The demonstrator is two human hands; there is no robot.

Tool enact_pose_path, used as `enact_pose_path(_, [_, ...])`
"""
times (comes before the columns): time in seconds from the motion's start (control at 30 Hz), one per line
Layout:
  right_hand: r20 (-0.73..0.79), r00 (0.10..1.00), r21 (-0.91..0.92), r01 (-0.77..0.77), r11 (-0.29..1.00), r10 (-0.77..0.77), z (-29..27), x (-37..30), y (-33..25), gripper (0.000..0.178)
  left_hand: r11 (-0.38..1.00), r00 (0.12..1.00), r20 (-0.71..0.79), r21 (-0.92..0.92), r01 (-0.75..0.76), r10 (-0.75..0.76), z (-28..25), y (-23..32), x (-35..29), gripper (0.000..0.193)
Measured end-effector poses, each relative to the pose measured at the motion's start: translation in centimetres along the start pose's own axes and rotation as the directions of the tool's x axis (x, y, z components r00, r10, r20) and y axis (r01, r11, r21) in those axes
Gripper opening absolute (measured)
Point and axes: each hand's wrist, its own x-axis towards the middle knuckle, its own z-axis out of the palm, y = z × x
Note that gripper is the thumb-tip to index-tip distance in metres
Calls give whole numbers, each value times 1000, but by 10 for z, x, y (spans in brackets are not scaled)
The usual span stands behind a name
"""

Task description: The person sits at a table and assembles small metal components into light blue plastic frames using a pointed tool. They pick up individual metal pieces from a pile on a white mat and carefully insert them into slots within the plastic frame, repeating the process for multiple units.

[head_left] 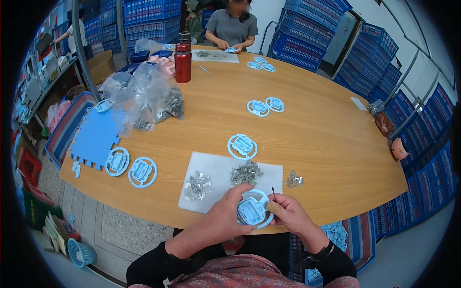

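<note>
Close to the table's near edge, my left hand [222, 217] grips a light-blue plastic part shaped like a toy steering wheel [250, 212], its boxy centre turned up. My right hand [291, 217] has its fingers closed at the part's right rim. A thin dark stick-like tool [273, 193] rises from those fingers; its exact kind is unclear. Beneath and beyond lies a white foam mat [218, 165]. On it are two heaps of small metal pieces, a shiny one [198, 186] at left and a darker one [246, 173] in the middle.
Another blue wheel part [242, 147] touches the mat's far edge; more [142, 172] lie left. Loose metal bits [295, 180] sit right of the mat. Plastic bags [146, 96], a blue foam tile [96, 137] and a red bottle [183, 60] stand left. A person [233, 29] works opposite.
</note>
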Motion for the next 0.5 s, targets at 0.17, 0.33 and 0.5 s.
enact_pose_path(0.17, [-11,1000,5,23,1000,-23,-15,1,8,21,998,1000,-9,-48,-29,29,8,-5,8,95])
enact_pose_path(0.33, [-49,998,13,33,999,-33,-27,0,2,21,869,997,-18,-493,51,-69,21,-26,15,67])
enact_pose_path(0.5, [-23,1000,-14,12,1000,-13,-40,-1,10,22,730,962,193,-627,273,-194,36,-42,26,31])
